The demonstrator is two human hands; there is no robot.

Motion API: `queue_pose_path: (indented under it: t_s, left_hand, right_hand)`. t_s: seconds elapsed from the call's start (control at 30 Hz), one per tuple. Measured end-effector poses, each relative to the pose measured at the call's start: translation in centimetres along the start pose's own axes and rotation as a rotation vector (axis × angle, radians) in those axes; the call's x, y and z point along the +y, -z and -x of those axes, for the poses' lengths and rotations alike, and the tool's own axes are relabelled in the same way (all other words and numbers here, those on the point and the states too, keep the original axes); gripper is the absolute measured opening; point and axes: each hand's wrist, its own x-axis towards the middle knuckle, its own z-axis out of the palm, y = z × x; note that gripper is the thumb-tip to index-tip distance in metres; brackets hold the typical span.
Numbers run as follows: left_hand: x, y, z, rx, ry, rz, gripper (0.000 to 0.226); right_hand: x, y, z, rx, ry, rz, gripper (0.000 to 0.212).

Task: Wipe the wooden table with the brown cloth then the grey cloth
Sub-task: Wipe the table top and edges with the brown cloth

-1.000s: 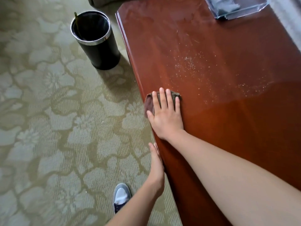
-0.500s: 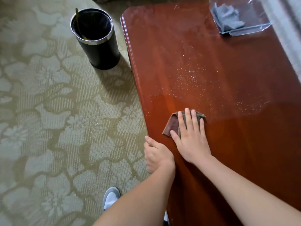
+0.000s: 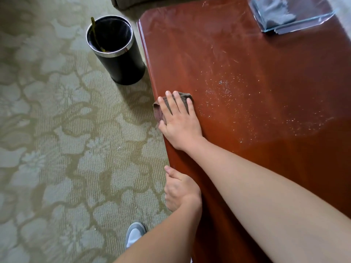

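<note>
Head view: brown-cloth pass under way at the table's left edge

Right hand (image 3: 179,120) lies flat, fingers straight and slightly spread, pressing the brown cloth (image 3: 159,111) onto the wooden table (image 3: 284,168) at left of centre in the frame; the cloth's corner hangs just over the edge.
Left hand (image 3: 180,190) sits lower, against the same edge, fingers loosely curled with nothing visible in it.
White specks (image 3: 224,88) lie scattered to the right of the cloth, so the first step looks unfinished.
The grey cloth (image 3: 273,10) waits untouched on clear plastic (image 3: 313,18) at the upper right, well apart from both hands.
Next, the flat hand likely needs to sweep right across the specks and draw them to the edge; the black bin (image 3: 121,59) stands near on the carpet (image 3: 57,130).
</note>
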Motion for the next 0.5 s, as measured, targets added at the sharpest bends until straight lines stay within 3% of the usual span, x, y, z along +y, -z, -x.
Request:
queue_pose_path:
  t_s: [0.17, 0.37, 0.5]
  left_hand:
    - [0.1, 0.3, 0.3, -0.012, 0.004, 0.005, 0.072]
    - [0.3, 0.6, 0.4, -0.044, 0.015, 0.016, 0.068]
    - [0.2, 0.7, 0.1, -0.075, 0.007, 0.009, 0.067]
  right_hand:
    - [1.6, -0.7, 3.5, 0.009, 0.023, -0.001, 0.080]
    - [5.0, -1.7, 12.1, -0.072, 0.028, 0.055, 0.076]
    - [2.9, -1.9, 10.9, -0.067, -0.028, 0.056, 0.078]
